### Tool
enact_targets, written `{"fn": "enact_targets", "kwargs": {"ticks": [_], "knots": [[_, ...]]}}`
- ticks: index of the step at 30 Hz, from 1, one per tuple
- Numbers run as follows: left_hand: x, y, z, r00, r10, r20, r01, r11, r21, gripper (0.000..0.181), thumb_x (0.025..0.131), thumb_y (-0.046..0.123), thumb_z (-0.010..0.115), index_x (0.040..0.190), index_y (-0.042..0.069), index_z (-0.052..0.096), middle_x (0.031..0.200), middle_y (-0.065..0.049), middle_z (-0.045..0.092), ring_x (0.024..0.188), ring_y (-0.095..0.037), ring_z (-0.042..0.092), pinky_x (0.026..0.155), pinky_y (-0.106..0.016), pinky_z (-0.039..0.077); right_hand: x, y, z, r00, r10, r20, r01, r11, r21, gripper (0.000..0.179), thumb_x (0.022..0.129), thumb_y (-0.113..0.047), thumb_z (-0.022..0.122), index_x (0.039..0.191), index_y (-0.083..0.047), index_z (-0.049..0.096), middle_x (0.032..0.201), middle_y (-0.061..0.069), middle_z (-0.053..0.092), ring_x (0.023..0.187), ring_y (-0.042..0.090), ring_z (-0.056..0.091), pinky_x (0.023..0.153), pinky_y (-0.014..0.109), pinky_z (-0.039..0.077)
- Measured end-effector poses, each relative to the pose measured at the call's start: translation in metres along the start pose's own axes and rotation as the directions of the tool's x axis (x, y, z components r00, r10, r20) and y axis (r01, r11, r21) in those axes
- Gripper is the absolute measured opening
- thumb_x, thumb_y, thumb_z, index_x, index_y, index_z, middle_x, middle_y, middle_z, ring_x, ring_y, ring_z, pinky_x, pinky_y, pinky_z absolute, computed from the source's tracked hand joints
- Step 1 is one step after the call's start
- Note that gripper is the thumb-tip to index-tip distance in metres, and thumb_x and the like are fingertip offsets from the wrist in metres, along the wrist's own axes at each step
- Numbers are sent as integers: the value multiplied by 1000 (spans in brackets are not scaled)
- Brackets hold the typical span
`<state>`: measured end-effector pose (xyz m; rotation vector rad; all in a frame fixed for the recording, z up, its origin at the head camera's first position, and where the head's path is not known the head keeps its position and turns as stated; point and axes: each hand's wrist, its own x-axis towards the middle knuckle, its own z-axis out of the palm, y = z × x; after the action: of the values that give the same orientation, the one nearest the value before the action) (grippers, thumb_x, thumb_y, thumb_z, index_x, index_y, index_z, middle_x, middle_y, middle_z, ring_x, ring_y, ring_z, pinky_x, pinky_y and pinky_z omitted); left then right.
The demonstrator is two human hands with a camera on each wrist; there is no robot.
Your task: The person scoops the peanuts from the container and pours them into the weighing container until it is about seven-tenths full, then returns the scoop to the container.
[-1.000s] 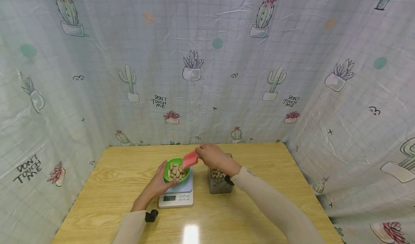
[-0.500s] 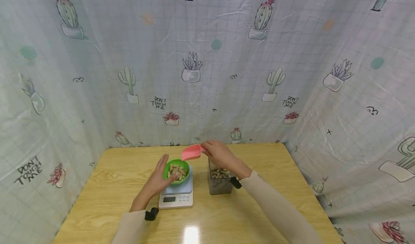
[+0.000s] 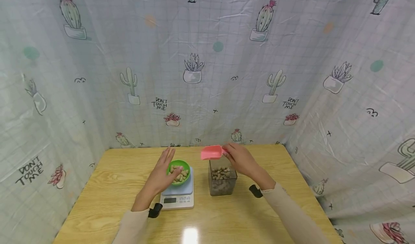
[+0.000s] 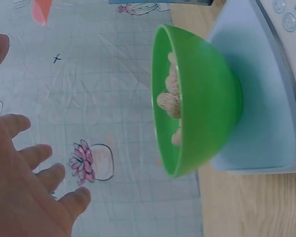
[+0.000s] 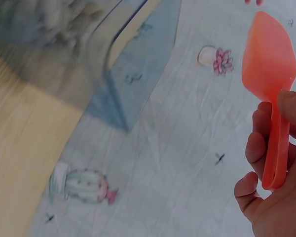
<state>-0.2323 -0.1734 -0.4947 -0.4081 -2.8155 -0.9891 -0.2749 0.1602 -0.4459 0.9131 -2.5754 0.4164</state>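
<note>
A red scoop [image 3: 212, 152] with nothing in it is gripped by its handle in my right hand [image 3: 241, 160], above the back of a clear square container [image 3: 223, 189] of peanuts. In the right wrist view the fingers and thumb wrap the handle of the scoop [image 5: 270, 59]. My left hand [image 3: 161, 174] is spread with fingers extended, over the left side of a green bowl [image 4: 212, 103] that holds peanuts [image 4: 171, 101]. The left wrist view shows a gap between those fingers and the bowl. The bowl sits on the blue platform of a kitchen scale [image 3: 177, 203].
Everything stands on a wood-grain table [image 3: 129, 168]. A curtain [image 3: 214, 92] printed with cacti hangs behind the table and along both sides. The container stands to the right of the scale, with a strip of table between them.
My right hand has carried the scoop from the bowl rightward to over the container. My left hand has come off the bowl's sides and risen slightly, fingers straighter.
</note>
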Motion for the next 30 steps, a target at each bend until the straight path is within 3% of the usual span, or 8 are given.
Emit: {"fn": "enact_targets", "kwargs": {"ticks": [8,16,24,30], "knots": [[0,16,-3,999,18,27,-19,998,64,80,96,64,44,160,27,12,168,-4,2,154,-32,2,114,-66,23,-24,24,-12,999,-20,-28,18,998,-57,18,97,-17,61,112,-8,67,95,4,66,84,21,62,73,38,51],[6,36,0,996,77,44,-82,988,129,80,96,62,48,159,28,12,168,-2,5,154,-31,6,116,-62,24,-34,30,-9,994,-66,90,78,986,-146,15,96,-17,64,109,-10,68,95,3,66,85,21,60,75,38,51],[10,51,5,992,105,77,-116,981,155,78,97,59,49,159,28,13,167,-2,5,155,-26,4,121,-56,18,-28,22,4,979,-109,172,160,933,-321,14,95,-25,65,106,-16,67,97,1,66,88,22,60,72,38,49],[13,55,11,990,113,83,-125,980,154,78,97,58,50,159,28,13,167,-2,5,155,-27,5,116,-59,27,-28,18,20,967,-153,203,225,889,-400,10,95,-25,66,102,-18,67,94,-1,63,82,18,55,65,31,35]]}}
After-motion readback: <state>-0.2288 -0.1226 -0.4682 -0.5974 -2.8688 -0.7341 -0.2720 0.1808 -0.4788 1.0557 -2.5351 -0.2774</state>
